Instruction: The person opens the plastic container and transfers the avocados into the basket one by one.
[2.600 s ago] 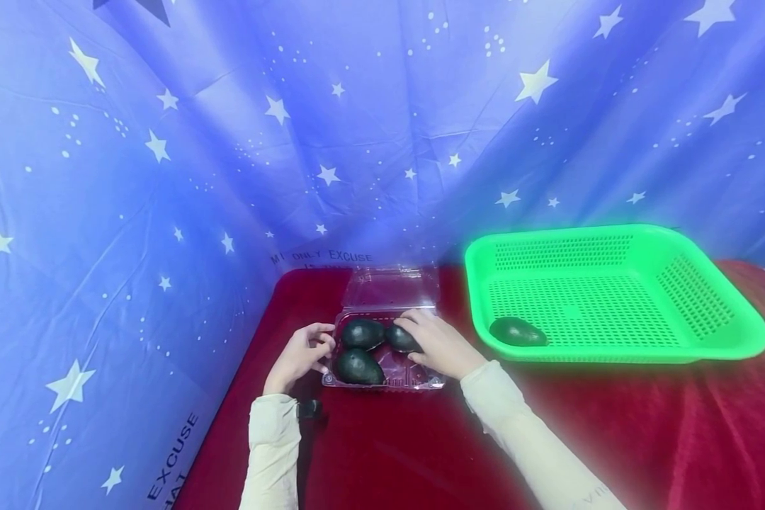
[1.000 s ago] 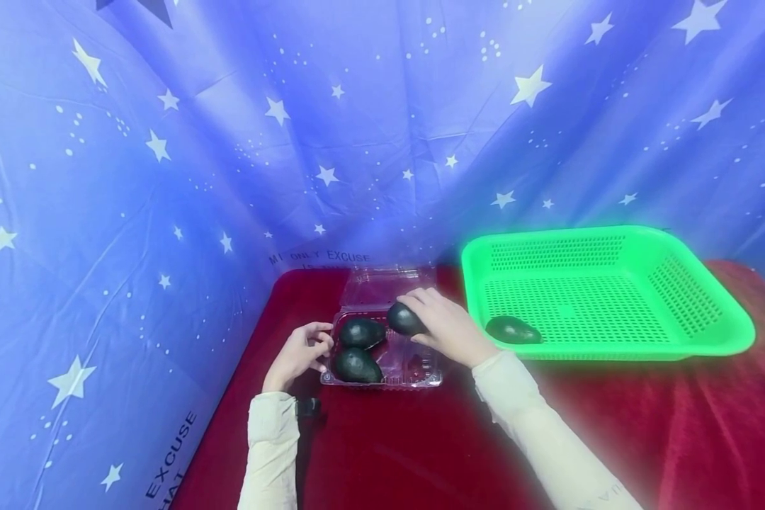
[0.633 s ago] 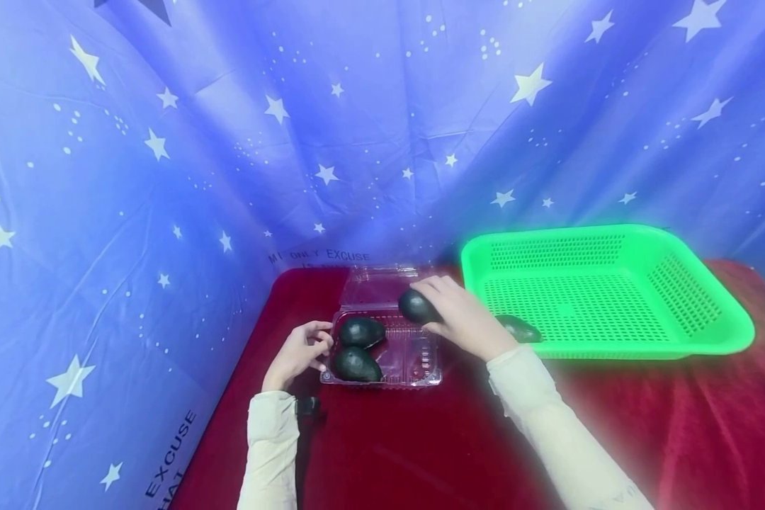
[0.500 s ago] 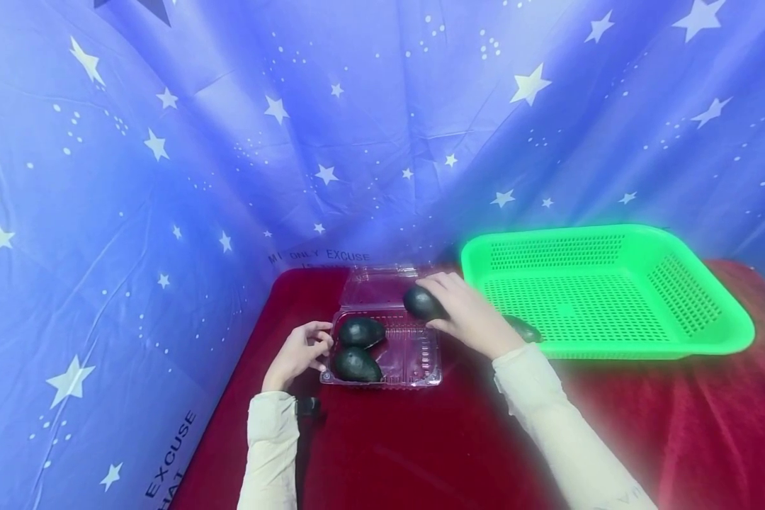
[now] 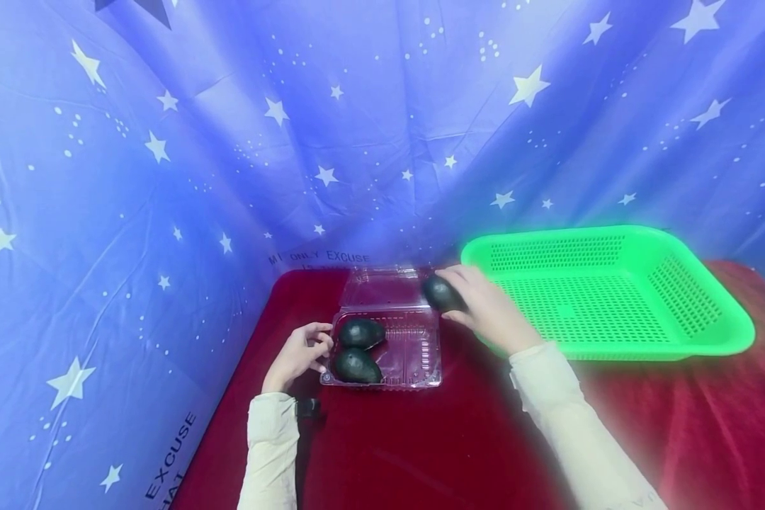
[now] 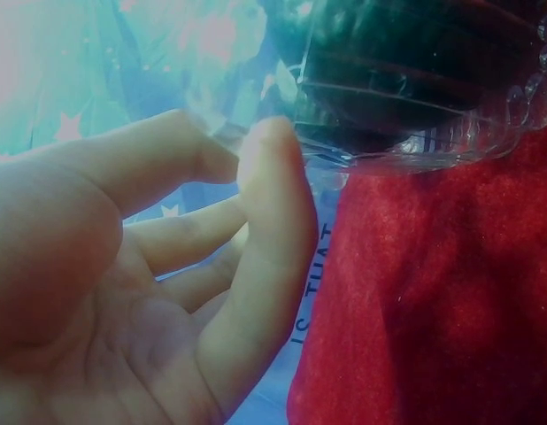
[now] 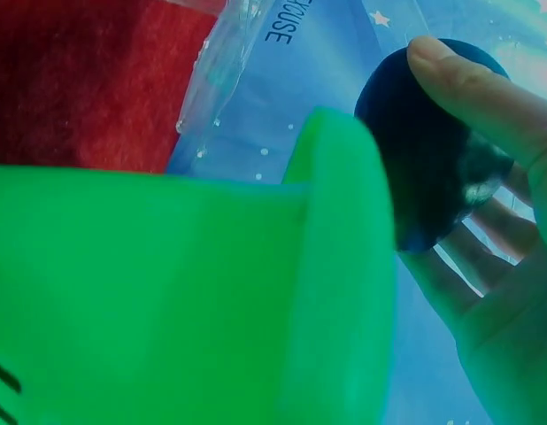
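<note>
My right hand (image 5: 491, 312) grips a dark green, avocado-like fruit (image 5: 443, 293) in the air, between the clear container's open lid and the basket. In the right wrist view the thumb lies over the fruit (image 7: 433, 150), with fingers beneath. Two similar fruits, an upper one (image 5: 360, 332) and a lower one (image 5: 357, 365), lie in the left part of the clear plastic container (image 5: 421, 354). My left hand (image 5: 298, 355) pinches the container's left edge with curled fingers; the left wrist view shows the hand (image 6: 185, 257) at the clear wall (image 6: 415, 162).
A green perforated basket (image 5: 612, 348) stands right of the container, its near-left corner partly behind my right hand. The lid (image 5: 382, 289) lies open behind the container on the red cloth (image 5: 408, 453). A blue star-patterned curtain (image 5: 370, 127) rises behind and at left.
My right hand has lifted a fruit out of the container's right part and carried it right and back. It now hides the fruit seen earlier in the basket. My left hand stays in place.
</note>
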`<state>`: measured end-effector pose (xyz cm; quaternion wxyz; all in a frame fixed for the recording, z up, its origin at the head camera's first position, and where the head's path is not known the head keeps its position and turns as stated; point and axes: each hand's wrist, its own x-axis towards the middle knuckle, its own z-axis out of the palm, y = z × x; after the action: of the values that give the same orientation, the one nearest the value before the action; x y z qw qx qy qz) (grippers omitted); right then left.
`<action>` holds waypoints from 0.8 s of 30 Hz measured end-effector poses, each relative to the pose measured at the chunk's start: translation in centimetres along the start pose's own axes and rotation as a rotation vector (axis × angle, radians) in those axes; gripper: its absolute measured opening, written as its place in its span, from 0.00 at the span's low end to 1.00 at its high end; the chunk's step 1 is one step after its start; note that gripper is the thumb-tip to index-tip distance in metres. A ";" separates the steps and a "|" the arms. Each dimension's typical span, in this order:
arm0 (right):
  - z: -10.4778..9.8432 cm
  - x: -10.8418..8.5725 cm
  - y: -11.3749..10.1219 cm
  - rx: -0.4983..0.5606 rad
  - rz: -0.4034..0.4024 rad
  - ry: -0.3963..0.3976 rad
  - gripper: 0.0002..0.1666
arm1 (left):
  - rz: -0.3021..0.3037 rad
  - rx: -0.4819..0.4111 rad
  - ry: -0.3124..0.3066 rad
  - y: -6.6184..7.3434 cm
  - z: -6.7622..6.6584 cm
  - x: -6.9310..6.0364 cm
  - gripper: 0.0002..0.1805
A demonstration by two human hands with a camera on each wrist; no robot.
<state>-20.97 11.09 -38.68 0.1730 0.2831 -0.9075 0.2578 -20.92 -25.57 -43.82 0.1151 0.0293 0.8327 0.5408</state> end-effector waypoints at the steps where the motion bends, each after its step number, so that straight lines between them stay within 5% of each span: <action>1: 0.0 -0.1 0.1 -0.002 0.001 0.004 0.44 | -0.002 0.001 0.001 0.0 0.0 0.0 0.25; 24: -1.4 -1.2 2.9 -0.025 0.018 0.042 0.48 | 0.004 -0.005 -0.002 -0.1 0.0 -0.1 0.24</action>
<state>-21.59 14.42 -39.16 0.1935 0.2673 -0.9092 0.2537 -20.83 -25.63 -43.89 0.1149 0.0314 0.8313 0.5429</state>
